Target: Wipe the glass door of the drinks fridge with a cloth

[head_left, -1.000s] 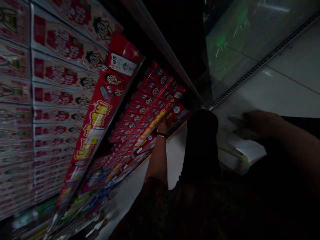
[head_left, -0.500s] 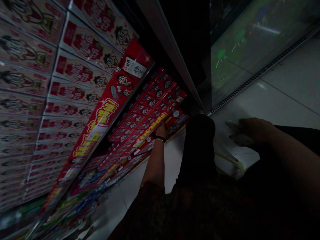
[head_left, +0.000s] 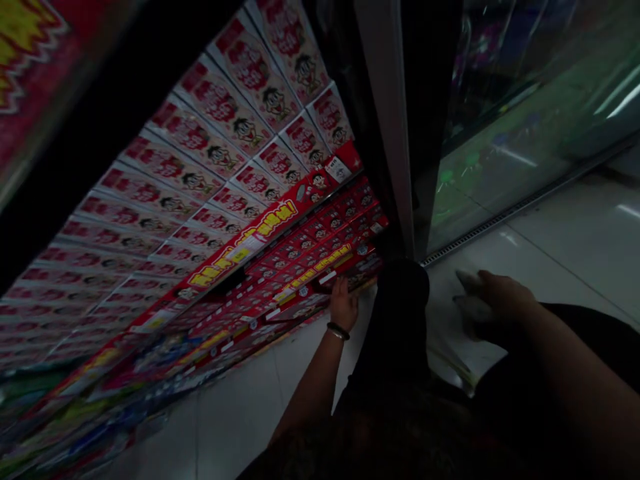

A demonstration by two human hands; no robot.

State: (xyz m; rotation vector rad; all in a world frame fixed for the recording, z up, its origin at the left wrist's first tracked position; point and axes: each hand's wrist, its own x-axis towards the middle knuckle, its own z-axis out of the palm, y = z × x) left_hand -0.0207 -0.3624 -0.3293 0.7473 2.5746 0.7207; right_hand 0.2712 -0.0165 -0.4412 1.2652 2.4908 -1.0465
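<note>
From the head camera, the view has swung since the earlier frames: the shelves of red and white cartons (head_left: 235, 133) now run overhead and away to the left, and a dark shelf edge cuts across the top left corner. The left hand (head_left: 344, 305) has dropped from the red shelf strip (head_left: 260, 230) to a lower row, where it meets the small red packets (head_left: 327, 263) at the front edge of the bottom shelves. The right hand (head_left: 503, 293) has shifted little and rests over a pale flat object (head_left: 470, 310) on the floor (head_left: 575, 240).

The scene is very dark. A black shape between the two arms hides the bottom of the shelf unit, and the lower frame is mostly shadow. The pale object is blurred and cannot be identified.

The left fingers (head_left: 341, 288) point up against the packets; whether they grip one cannot be told. The right fingers lie spread and flat on the pale object, holding it down rather than closing round it. A dark band circles the left wrist.
</note>
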